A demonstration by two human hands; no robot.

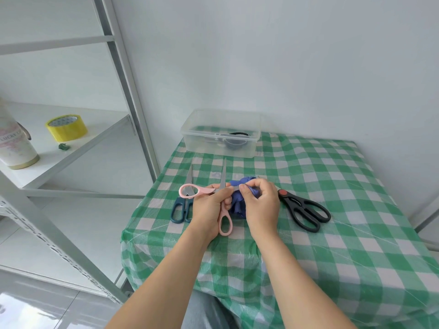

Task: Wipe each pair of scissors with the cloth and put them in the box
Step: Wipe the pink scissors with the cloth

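My left hand [209, 207] grips the pink-handled scissors [224, 222], which are spread open above the table; one blade points toward the box, the other runs to the right. My right hand [260, 203] pinches the crumpled blue cloth [237, 205] around that right-pointing blade. Dark teal-handled scissors [181, 207] lie on the tablecloth just left of my left hand. Black-handled scissors with a red pivot [304, 210] lie to the right of my right hand. The clear plastic box [221, 134] stands at the table's far edge with a dark pair of scissors inside.
The table wears a green-and-white checked cloth [332, 245]. A white metal shelf [71, 143] stands at the left, holding a roll of yellow tape [66, 128] and a pale cup [14, 143]. White walls close off the back and right.
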